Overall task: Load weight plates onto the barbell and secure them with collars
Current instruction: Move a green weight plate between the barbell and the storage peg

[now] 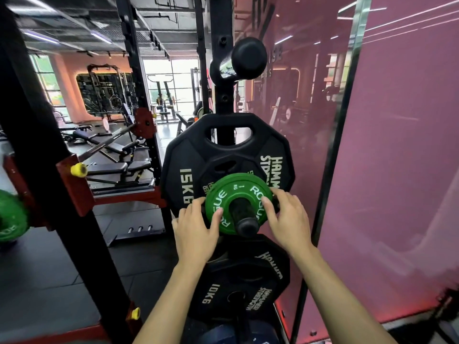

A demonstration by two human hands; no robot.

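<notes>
The small green plate [237, 192] looks like smooth rubber or coated plastic with a mild sheen and white lettering; the 15 kg plate [188, 167] behind it is matt black rubber, faintly glossy along its moulded edges; the 10 kg plate [223, 281] below has the same dull black finish; the storage peg [244, 214] through the green plate is dark, worn-looking metal with a black cap; the upper peg [244, 59] shows a polished metal sleeve and a smooth matt end cap; the rack upright [222, 33] is black painted steel; the pink wall panel [402, 145] is glossy and mirrors the room; the floor [44, 281] is matt black rubber tile.
</notes>
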